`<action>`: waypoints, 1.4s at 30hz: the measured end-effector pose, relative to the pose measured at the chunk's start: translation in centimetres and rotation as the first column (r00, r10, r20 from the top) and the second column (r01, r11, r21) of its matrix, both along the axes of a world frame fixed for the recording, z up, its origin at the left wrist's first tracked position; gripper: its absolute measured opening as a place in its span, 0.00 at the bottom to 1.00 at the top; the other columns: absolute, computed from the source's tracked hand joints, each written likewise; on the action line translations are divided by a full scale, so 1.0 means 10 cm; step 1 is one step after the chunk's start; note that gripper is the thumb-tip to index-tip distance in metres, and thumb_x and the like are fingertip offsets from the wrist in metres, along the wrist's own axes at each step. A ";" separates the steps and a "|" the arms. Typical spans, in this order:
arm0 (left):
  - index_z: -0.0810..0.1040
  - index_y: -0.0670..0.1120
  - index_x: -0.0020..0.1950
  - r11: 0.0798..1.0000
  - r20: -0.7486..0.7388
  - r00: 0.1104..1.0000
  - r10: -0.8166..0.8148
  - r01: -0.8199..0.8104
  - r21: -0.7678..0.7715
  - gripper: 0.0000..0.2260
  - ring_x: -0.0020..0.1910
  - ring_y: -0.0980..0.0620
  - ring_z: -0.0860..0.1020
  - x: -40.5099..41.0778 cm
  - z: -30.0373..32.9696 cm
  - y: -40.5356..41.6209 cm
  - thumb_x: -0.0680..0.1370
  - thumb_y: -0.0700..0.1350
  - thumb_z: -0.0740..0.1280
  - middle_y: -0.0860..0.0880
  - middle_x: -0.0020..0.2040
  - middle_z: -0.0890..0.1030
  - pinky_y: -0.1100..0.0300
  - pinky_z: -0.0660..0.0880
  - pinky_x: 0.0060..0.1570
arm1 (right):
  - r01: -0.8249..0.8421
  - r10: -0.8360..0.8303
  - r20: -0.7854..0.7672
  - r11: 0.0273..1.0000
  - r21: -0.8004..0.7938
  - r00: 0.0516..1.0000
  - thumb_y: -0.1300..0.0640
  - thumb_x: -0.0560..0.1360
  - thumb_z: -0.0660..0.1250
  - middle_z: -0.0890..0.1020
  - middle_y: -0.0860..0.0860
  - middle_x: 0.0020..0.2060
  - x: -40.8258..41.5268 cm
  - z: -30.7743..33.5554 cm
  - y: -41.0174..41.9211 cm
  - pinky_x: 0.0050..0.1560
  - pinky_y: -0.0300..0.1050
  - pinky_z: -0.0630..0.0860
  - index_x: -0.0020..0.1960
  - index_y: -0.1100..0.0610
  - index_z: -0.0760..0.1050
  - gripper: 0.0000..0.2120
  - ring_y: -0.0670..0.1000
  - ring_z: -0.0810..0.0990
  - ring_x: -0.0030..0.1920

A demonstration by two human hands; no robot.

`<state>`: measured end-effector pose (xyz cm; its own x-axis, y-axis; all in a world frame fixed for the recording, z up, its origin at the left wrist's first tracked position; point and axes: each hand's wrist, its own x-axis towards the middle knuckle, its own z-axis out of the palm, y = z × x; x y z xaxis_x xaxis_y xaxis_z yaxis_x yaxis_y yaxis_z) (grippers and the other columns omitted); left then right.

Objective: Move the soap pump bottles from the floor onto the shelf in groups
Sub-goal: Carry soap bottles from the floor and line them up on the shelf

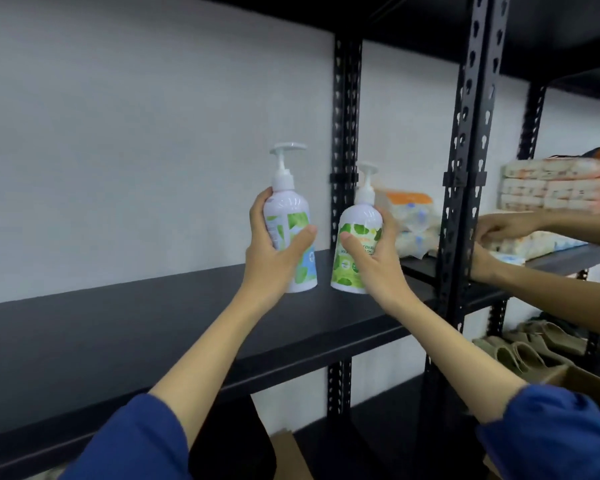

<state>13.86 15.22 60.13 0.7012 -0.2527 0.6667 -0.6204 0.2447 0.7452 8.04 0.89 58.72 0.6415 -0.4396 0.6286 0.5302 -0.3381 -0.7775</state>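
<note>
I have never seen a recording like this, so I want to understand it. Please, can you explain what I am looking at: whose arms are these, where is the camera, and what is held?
There is no machine here. The single picture comes from a camera worn on a person's head, looking forward and down, so the two arms in blue sleeves belong to the wearer. The left hand grips one soap pump bottle, and the right hand grips a second soap pump bottle, which leans a little. Both bottles are at the black shelf; whether their bases already rest on it I cannot tell. On the right, another person's hands touch soft packs on the neighbouring shelf. More packs are stacked behind, and pale sandals lie lower down.
</note>
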 end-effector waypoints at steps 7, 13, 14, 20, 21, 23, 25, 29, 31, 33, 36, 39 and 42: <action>0.60 0.56 0.70 0.997 0.024 0.999 0.048 -0.050 0.065 0.29 0.47 0.56 0.80 0.70 0.16 -0.09 0.75 0.43 0.70 0.59 0.49 0.76 0.50 0.78 0.55 | -0.088 0.094 -0.138 0.995 0.044 0.986 0.58 0.77 0.66 0.75 0.52 0.49 0.84 0.22 -0.39 0.35 0.37 0.79 0.63 0.48 0.54 0.24 0.49 0.80 0.43; 0.59 0.58 0.70 0.994 -0.020 0.995 0.098 -0.097 0.041 0.28 0.43 0.63 0.79 1.22 0.18 -0.27 0.76 0.45 0.69 0.63 0.47 0.75 0.57 0.79 0.49 | -0.148 0.145 -0.277 0.989 0.011 0.950 0.62 0.75 0.68 0.72 0.54 0.51 1.54 0.21 -0.75 0.42 0.45 0.80 0.64 0.54 0.52 0.27 0.51 0.80 0.44; 0.59 0.59 0.70 0.994 -0.025 0.994 0.104 -0.102 0.043 0.28 0.43 0.63 0.79 1.29 0.18 -0.29 0.76 0.46 0.69 0.63 0.47 0.75 0.57 0.79 0.48 | -0.157 0.151 -0.295 0.988 0.005 0.944 0.62 0.75 0.68 0.72 0.54 0.51 1.63 0.20 -0.78 0.41 0.45 0.79 0.63 0.54 0.52 0.27 0.51 0.80 0.44; 0.58 0.57 0.70 0.990 -0.014 0.991 0.131 -0.130 0.052 0.27 0.43 0.63 0.78 1.54 0.14 -0.35 0.76 0.45 0.68 0.60 0.49 0.75 0.64 0.78 0.45 | -0.208 0.182 -0.417 0.978 -0.017 0.890 0.63 0.74 0.69 0.72 0.53 0.49 1.99 0.15 -0.91 0.29 0.39 0.77 0.59 0.52 0.52 0.27 0.49 0.78 0.41; 0.59 0.57 0.70 0.989 -0.016 0.991 0.135 -0.134 0.054 0.27 0.43 0.63 0.78 1.57 0.13 -0.36 0.77 0.45 0.68 0.60 0.49 0.74 0.64 0.78 0.45 | -0.218 0.187 -0.440 0.976 -0.021 0.878 0.63 0.74 0.69 0.72 0.53 0.49 2.04 0.14 -0.93 0.29 0.39 0.77 0.59 0.52 0.52 0.27 0.49 0.78 0.41; 0.58 0.57 0.70 0.989 -0.031 0.990 0.138 -0.137 0.054 0.27 0.43 0.63 0.78 1.61 0.09 -0.38 0.77 0.45 0.68 0.60 0.48 0.75 0.62 0.78 0.45 | -0.232 0.187 -0.483 0.972 -0.034 0.855 0.63 0.74 0.69 0.72 0.55 0.50 2.10 0.11 -0.95 0.30 0.41 0.77 0.59 0.51 0.52 0.28 0.50 0.79 0.42; 0.58 0.58 0.70 0.989 -0.044 0.989 0.138 -0.136 0.058 0.27 0.44 0.62 0.79 1.65 0.05 -0.39 0.76 0.45 0.68 0.60 0.49 0.75 0.59 0.79 0.47 | -0.234 0.179 -0.514 0.971 -0.044 0.839 0.63 0.72 0.71 0.71 0.57 0.54 2.17 0.06 -0.98 0.29 0.41 0.77 0.59 0.51 0.53 0.29 0.52 0.78 0.44; 0.58 0.58 0.70 0.989 -0.047 0.990 0.131 -0.128 0.079 0.27 0.47 0.58 0.79 1.70 -0.01 -0.42 0.76 0.45 0.69 0.58 0.50 0.75 0.55 0.79 0.51 | -0.276 0.238 -0.533 0.961 0.008 0.812 0.66 0.73 0.70 0.72 0.53 0.49 2.25 -0.02 -1.01 0.31 0.42 0.77 0.59 0.52 0.53 0.28 0.51 0.78 0.44; 0.58 0.58 0.69 0.989 -0.047 0.991 0.128 -0.124 0.087 0.28 0.48 0.56 0.79 1.71 -0.03 -0.43 0.76 0.45 0.69 0.57 0.51 0.75 0.54 0.79 0.52 | -0.291 0.273 -0.523 0.955 0.050 0.807 0.68 0.73 0.69 0.73 0.54 0.50 2.28 -0.04 -1.02 0.34 0.44 0.78 0.59 0.52 0.53 0.29 0.51 0.79 0.45; 0.58 0.57 0.70 0.988 -0.041 0.991 0.129 -0.125 0.091 0.28 0.48 0.56 0.79 1.71 -0.04 -0.44 0.76 0.44 0.69 0.57 0.51 0.75 0.54 0.79 0.53 | -0.316 0.311 -0.522 0.945 0.084 0.794 0.70 0.72 0.68 0.73 0.54 0.51 2.29 -0.04 -1.04 0.39 0.47 0.79 0.60 0.51 0.53 0.29 0.52 0.78 0.47; 0.58 0.56 0.70 0.986 -0.035 0.989 0.141 -0.137 0.094 0.28 0.47 0.57 0.79 1.71 -0.06 -0.44 0.76 0.44 0.69 0.58 0.50 0.75 0.54 0.79 0.52 | -0.357 0.352 -0.548 0.929 0.101 0.759 0.70 0.72 0.68 0.73 0.53 0.52 2.29 -0.02 -1.07 0.51 0.53 0.78 0.61 0.49 0.53 0.31 0.53 0.78 0.51; 0.58 0.57 0.69 0.985 -0.031 0.988 0.150 -0.147 0.090 0.27 0.46 0.59 0.79 1.70 -0.07 -0.43 0.76 0.44 0.68 0.59 0.49 0.75 0.56 0.79 0.50 | -0.326 0.282 -0.567 0.945 0.025 0.774 0.63 0.69 0.74 0.75 0.54 0.56 2.25 0.01 -1.09 0.53 0.54 0.78 0.64 0.49 0.54 0.35 0.53 0.79 0.54; 0.58 0.57 0.69 0.985 -0.030 0.987 0.157 -0.154 0.081 0.27 0.45 0.60 0.79 1.70 -0.07 -0.41 0.77 0.44 0.68 0.60 0.48 0.75 0.58 0.79 0.48 | -0.272 0.212 -0.542 0.962 -0.032 0.813 0.62 0.66 0.77 0.76 0.57 0.56 2.22 -0.01 -1.07 0.45 0.51 0.80 0.64 0.50 0.58 0.37 0.56 0.80 0.53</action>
